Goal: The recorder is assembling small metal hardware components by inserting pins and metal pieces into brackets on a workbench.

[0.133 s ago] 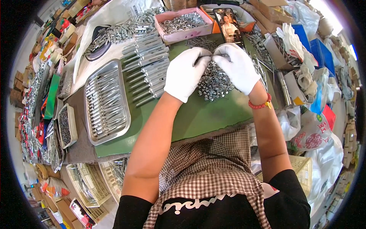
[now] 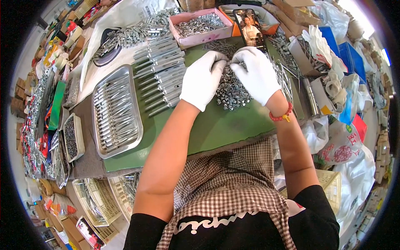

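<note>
My left hand (image 2: 201, 81), in a white glove, has thumb and fingers pinched together above the far side of a pile of small shiny metal pieces (image 2: 233, 92). Facing it across a narrow gap is my right hand (image 2: 259, 77), also gloved, its fingers curled in toward the thumb. Whatever either pinch holds is hidden by the gloves. The pile lies on a green work surface (image 2: 200, 135). Left of my left hand, silver cylinders with thin rods (image 2: 168, 73) lie in a stacked row. A steel tray (image 2: 140, 125) of similar slender metal rods sits farther left.
A pink box (image 2: 204, 40) of small metal parts stands at the back, beside a propped phone (image 2: 252, 36). Long thin rods (image 2: 287, 81) and a metal cylinder (image 2: 311, 98) lie right of my right hand. A small bin (image 2: 80, 137) stands at the left edge.
My right hand has drawn slightly away from my left fingertips and its wrist has turned and shifted a little left. My left hand has barely moved.
</note>
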The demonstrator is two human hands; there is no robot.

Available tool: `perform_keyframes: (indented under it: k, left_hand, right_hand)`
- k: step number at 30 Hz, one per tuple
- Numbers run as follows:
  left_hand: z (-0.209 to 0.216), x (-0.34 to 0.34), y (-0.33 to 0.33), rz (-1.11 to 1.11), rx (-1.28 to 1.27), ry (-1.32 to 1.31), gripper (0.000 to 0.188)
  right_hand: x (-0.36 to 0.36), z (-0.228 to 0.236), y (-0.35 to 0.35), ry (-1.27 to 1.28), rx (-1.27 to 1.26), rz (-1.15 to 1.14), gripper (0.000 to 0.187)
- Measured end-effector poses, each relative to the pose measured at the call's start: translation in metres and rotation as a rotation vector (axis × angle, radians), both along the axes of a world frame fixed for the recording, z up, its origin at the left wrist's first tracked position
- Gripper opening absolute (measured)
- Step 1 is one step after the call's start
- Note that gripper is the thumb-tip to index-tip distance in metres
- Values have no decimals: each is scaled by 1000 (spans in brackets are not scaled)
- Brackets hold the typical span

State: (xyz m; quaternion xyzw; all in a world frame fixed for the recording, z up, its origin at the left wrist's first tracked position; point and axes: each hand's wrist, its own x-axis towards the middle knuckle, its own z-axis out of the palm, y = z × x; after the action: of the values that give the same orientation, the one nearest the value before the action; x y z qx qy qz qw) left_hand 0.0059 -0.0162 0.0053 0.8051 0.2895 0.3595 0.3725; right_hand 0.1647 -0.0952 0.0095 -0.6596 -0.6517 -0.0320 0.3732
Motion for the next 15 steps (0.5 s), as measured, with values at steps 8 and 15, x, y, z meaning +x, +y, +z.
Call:
perform_keyframes:
  k: [8, 15]
  left_hand:
    - [-5, 0, 6, -38, 75, -5, 21]
    - [-9, 0, 10, -12, 119, -2, 25]
  right_hand:
    - [-2, -10, 2, -245, 73, -77, 9]
    - [-2, -18, -2, -461, -34, -9, 11]
